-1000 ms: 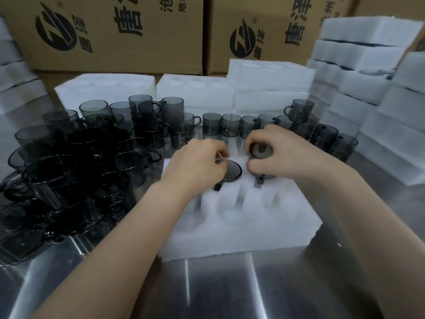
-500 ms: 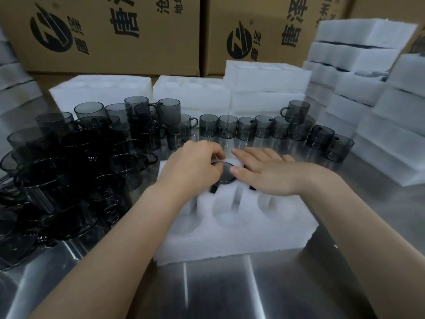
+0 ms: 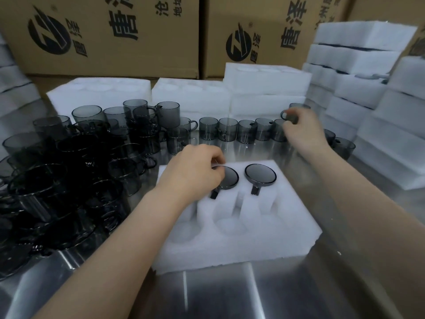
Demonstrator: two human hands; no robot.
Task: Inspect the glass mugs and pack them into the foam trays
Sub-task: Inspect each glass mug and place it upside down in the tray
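1. Your left hand [image 3: 193, 173] has its fingers curled over the rim of the first seated mug [image 3: 230, 178], a round smoke-grey glass piece. It sits in the far row of the white moulded foam tray [image 3: 276, 226], with its handle in the slot toward you. Press straight down until the rim sits level with the foam.
2. The second seated mug [image 3: 260, 173], of the same glass, sits just beside it to the right, with its handle slotted likewise. Use it as your reference for depth.
3. Your right hand [image 3: 301, 132] is curled round the perched mug [image 3: 299, 106], a smoke-grey glass cylinder higher than the far row of mugs [image 3: 227, 128] on the steel table [image 3: 218, 291]. Blur hides the exact finger contact. Lift vertically so the neighbouring mugs are not knocked.
4. Turn it to the light and check the rim and handle for chips. Then lower it into a vacant pocket [image 3: 227, 224] with the handle lined up with its slot.
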